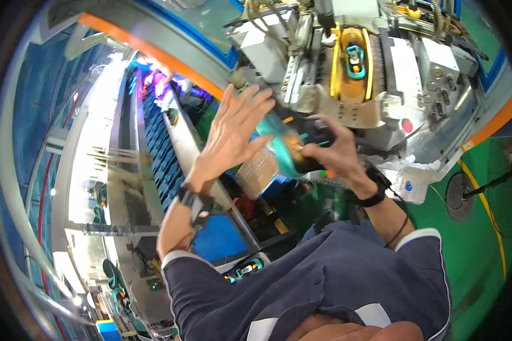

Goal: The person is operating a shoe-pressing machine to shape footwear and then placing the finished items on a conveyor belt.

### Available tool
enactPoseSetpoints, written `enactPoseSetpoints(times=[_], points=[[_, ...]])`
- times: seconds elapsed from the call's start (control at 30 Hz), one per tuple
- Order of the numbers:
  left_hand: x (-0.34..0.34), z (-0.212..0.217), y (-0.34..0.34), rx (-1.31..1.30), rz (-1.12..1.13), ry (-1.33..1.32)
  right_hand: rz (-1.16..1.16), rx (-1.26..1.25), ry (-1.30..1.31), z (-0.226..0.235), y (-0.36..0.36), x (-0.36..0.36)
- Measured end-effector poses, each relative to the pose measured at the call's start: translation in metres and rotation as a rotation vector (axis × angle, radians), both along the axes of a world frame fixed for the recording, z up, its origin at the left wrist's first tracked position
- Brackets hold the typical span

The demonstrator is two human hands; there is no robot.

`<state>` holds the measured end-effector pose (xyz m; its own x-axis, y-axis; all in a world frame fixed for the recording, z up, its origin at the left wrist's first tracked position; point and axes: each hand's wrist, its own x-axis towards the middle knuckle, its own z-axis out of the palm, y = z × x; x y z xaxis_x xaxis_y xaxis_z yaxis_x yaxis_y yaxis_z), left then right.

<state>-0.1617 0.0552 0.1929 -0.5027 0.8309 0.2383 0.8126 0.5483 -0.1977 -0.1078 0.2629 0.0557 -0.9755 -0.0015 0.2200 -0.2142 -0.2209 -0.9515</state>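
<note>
My right hand (340,154) is closed around a teal, black and orange shoe (287,150), which is smeared by motion. The shoe is tilted in front of my chest. My left hand (230,133) is open beside it, fingers spread, thumb next to the teal part; whether it touches the shoe I cannot tell. Ahead, another teal shoe (355,62) sits in an orange-brown holder between two yellow bars (335,68) of a machine (407,74).
An orange-edged machine frame (153,54) crosses on the left. Beyond it runs a conveyor with blue ridges (159,148). More shoes (247,267) lie near a blue panel (219,236). A round pedestal base (459,196) stands on the green floor at right.
</note>
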Motion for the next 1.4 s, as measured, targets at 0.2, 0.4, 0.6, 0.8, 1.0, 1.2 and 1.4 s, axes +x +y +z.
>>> enactPoseSetpoints(times=[0.2, 0.4, 0.6, 0.8, 1.0, 1.2, 1.4], points=[[-0.128, -0.149, 0.133, 0.962, 0.308, -0.842, -0.474, -0.011, -0.127, -0.031, 0.144, 0.005], [-0.273, -0.258, 0.248, 0.977, 0.685, -1.167, -0.904, 0.151, -0.149, -0.029, 0.188, 0.021], [-0.336, -0.318, 0.29, 0.709, 0.695, -0.896, -1.078, 0.265, -0.205, -0.03, 0.19, 0.0], [-0.301, -0.276, 0.238, 1.425, 0.486, -1.65, -0.963, 0.586, -0.239, -0.014, 0.244, -0.113], [-0.162, -0.204, 0.086, 1.448, 0.396, -1.868, -0.592, 1.136, -0.514, -0.013, 0.217, -0.284], [-0.024, -0.169, -0.055, 1.419, 0.716, -1.476, -0.556, 1.305, -0.34, -0.12, 0.163, -0.373], [0.089, -0.161, -0.085, 2.011, 0.875, -1.198, -0.621, 1.559, -0.198, -0.177, 0.162, -0.389]])
